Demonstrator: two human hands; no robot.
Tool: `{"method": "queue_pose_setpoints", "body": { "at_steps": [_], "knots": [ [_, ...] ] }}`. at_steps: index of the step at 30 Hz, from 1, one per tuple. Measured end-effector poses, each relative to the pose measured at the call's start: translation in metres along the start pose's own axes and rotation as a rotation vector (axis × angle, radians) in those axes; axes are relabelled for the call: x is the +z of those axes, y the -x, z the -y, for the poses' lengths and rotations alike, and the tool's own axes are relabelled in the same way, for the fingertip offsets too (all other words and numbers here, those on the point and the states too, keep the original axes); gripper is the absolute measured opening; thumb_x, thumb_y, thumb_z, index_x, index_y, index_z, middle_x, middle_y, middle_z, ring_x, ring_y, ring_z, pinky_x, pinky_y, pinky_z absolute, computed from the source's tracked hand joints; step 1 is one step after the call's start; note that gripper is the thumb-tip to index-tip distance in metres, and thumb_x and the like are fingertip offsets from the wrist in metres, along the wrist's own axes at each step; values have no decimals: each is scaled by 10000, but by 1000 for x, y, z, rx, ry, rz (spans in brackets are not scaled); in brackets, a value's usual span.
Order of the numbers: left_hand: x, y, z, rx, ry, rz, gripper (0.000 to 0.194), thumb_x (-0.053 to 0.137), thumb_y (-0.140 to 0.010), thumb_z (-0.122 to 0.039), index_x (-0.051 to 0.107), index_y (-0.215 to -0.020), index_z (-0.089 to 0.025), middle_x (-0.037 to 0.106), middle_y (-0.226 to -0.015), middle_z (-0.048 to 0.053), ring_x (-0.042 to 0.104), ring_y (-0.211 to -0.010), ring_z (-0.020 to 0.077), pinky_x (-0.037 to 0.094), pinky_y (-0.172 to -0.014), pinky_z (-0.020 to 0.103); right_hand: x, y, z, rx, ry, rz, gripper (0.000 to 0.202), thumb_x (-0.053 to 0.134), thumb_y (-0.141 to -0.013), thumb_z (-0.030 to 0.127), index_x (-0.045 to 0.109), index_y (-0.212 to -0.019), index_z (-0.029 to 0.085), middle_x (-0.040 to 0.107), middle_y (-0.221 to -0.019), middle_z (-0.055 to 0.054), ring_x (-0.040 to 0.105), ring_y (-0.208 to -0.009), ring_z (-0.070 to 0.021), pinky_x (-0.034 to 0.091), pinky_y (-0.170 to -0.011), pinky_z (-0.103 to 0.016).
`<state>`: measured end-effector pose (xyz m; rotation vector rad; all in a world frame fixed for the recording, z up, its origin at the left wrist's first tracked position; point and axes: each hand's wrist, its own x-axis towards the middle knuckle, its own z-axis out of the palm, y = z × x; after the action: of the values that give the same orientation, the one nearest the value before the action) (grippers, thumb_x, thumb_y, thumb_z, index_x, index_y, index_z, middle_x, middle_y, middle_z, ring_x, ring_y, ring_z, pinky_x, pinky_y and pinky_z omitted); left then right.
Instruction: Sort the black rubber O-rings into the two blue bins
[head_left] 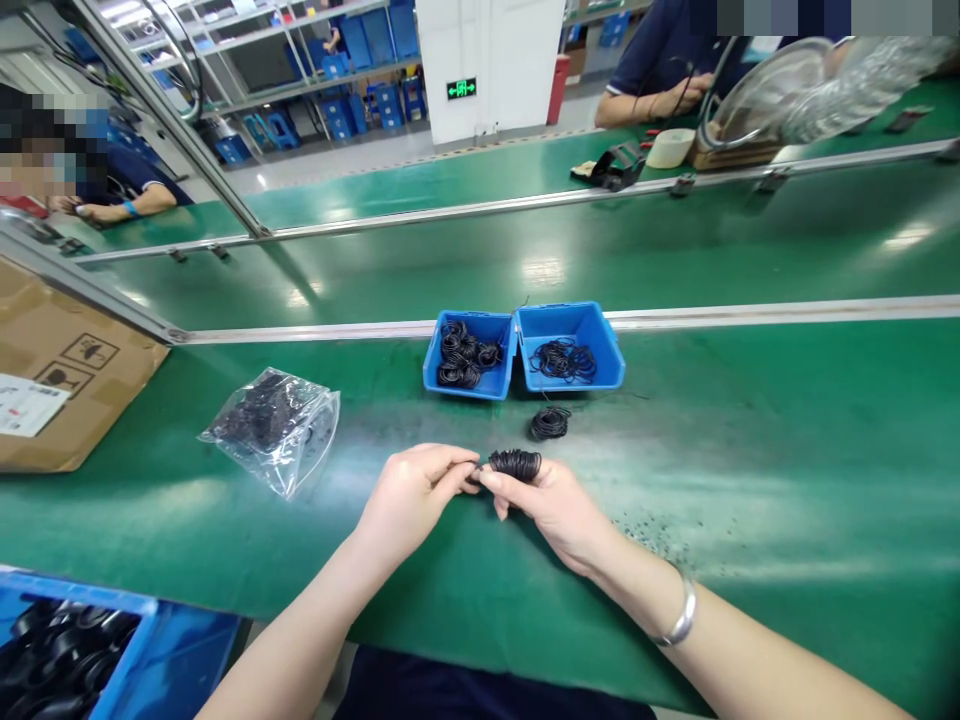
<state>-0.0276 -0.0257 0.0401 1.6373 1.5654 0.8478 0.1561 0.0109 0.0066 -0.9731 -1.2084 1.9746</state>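
Observation:
My right hand point(559, 508) is closed around a bundle of thin black rings point(515, 463), which look like rubber O-rings. The thumb and fingers of my left hand point(411, 492) pinch together right beside my right fingertips. Something small and dark shows at that pinch, too small to make out. Just beyond my hands, another bundle of black rings point(550, 423) lies on the green table point(480, 600). Behind it, the left blue bin point(469, 388) holds several such bundles, and the right blue bin point(611, 372) has loose black rings.
A clear plastic bag point(274, 425) of dark pieces lies to the left, near a cardboard box point(82, 390). A blue crate point(187, 640) with black round parts stands at the lower left. Dark specks dot the table on the right. Co-workers sit across a metal rail point(450, 213).

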Motion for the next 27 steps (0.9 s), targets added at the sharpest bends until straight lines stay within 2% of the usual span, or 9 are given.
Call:
{"method": "queue_pose_setpoints", "body": {
  "at_steps": [6, 9, 12, 15, 18, 21, 23, 25, 27],
  "knots": [
    [2, 1, -4, 76, -108, -41, 194, 585, -918, -200, 729, -1044, -231, 777, -945, 27, 738, -872, 179, 599, -820, 293, 0, 0, -1, -15, -34, -15, 301, 808, -771, 404, 689, -635, 163, 600, -599, 8, 517, -652, -136, 393, -685, -292],
    [-22, 4, 11, 68, -234, -237, 225, 568, -939, -270, 684, -1116, -195, 759, -1026, 64, 731, -915, 181, 586, -853, 290, -4, -3, -1, -2, -167, -73, 240, 809, -781, 389, 721, -734, 171, 603, -629, 11, 515, -621, -121, 399, -644, -283],
    [-56, 10, 41, -25, -713, -414, 254, 492, -960, -277, 677, -1091, -160, 732, -1094, 115, 696, -1026, 231, 541, -953, 365, -6, -5, 0, 36, -271, -63, 212, 808, -788, 379, 735, -817, 182, 650, -747, -7, 559, -655, -120, 438, -652, -279],
    [-83, 17, 72, -139, -901, -419, 291, 434, -928, -179, 685, -1050, -97, 724, -1076, 183, 693, -1008, 294, 539, -924, 429, -5, -3, 1, 66, -280, 9, 232, 783, -814, 387, 750, -909, 178, 704, -884, -55, 613, -736, -146, 488, -701, -296],
    [-97, 24, 89, -194, -959, -422, 355, 384, -896, -108, 667, -1109, -86, 710, -1116, 190, 688, -1008, 285, 537, -900, 403, -4, -1, 2, 75, -267, 68, 247, 766, -832, 382, 752, -941, 161, 720, -947, -92, 638, -817, -177, 509, -729, -309],
    [-104, 27, 91, -233, -1018, -429, 388, 360, -909, -108, 631, -1185, -93, 717, -1041, 157, 685, -947, 258, 541, -853, 373, -4, -1, 3, 75, -251, 86, 226, 763, -835, 376, 737, -881, 157, 712, -893, -74, 633, -789, -168, 501, -726, -306],
    [-108, 27, 87, -243, -1066, -421, 339, 395, -923, -158, 670, -1117, -111, 700, -1041, 153, 664, -952, 277, 533, -858, 401, -5, 0, 4, 82, -238, 90, 228, 759, -838, 380, 711, -822, 158, 685, -806, -44, 609, -725, -147, 484, -715, -301],
    [-110, 25, 85, -246, -1125, -429, 269, 487, -912, -235, 719, -1012, -144, 647, -1167, 172, 603, -1078, 344, 496, -923, 485, -6, -1, 4, 83, -223, 92, 245, 752, -844, 383, 680, -775, 159, 648, -745, -20, 582, -689, -134, 462, -704, -294],
    [-112, 24, 86, -235, -1197, -441, 243, 565, -878, -255, 735, -1029, -170, 532, -1355, 188, 514, -1206, 406, 455, -966, 553, -7, -1, 3, 83, -202, 96, 262, 738, -856, 388, 656, -755, 160, 618, -725, -8, 559, -675, -127, 442, -702, -293]
  ]
}}
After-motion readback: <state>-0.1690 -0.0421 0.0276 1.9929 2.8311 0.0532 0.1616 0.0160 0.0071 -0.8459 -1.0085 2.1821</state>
